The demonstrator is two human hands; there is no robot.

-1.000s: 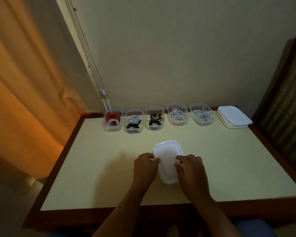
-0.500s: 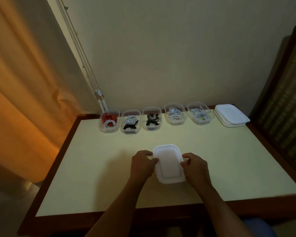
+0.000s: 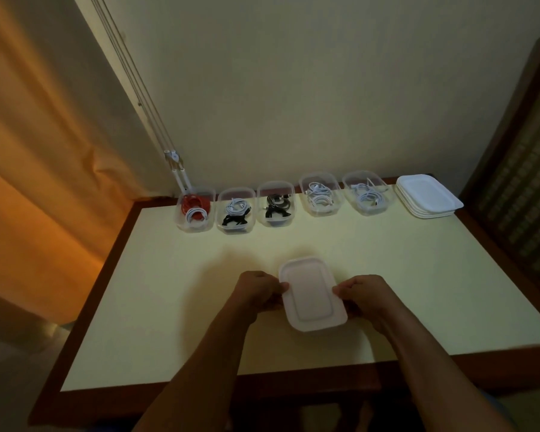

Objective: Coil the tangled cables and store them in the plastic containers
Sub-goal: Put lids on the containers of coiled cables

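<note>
- A lidded container (image 3: 312, 296) sits on the pale tabletop (image 3: 169, 291), near the front edge and about midway across. Its white lid faces up and its long side runs away from the person.
- The left hand (image 3: 256, 291) grips the container's left side, with fingers curled in and the thumb tip at the lid's rim.
- The right hand (image 3: 365, 296) grips the right side the same way, fingers curled round the edge and thumb on the rim.
- What the container holds is hidden by the lid.
- Five open clear tubs stand in a row along the back edge, close side by side.
- The first tub (image 3: 197, 228), at the left, holds a red cable (image 3: 194, 202) and a white coil (image 3: 195, 215).
- The second tub (image 3: 235, 231) holds a white cable (image 3: 236, 207) and a black cable (image 3: 233, 219).
- The third tub (image 3: 275, 224) holds black cables (image 3: 276, 203).
- The fourth tub (image 3: 321, 213) holds white cables (image 3: 318, 194).
- The fifth tub (image 3: 371, 212) also holds white cables (image 3: 367, 194).
- A stack of white lids (image 3: 427, 196) lies just right of the fifth tub, at the back right corner.
- An orange curtain (image 3: 28, 182) hangs at the left, and thin blind cords (image 3: 138, 88) run down the wall (image 3: 293, 88) to the first tub.
- A dark wooden panel (image 3: 518, 182) stands at the right.
- Any print on the tubs or lids is too dim and small to read.
</note>
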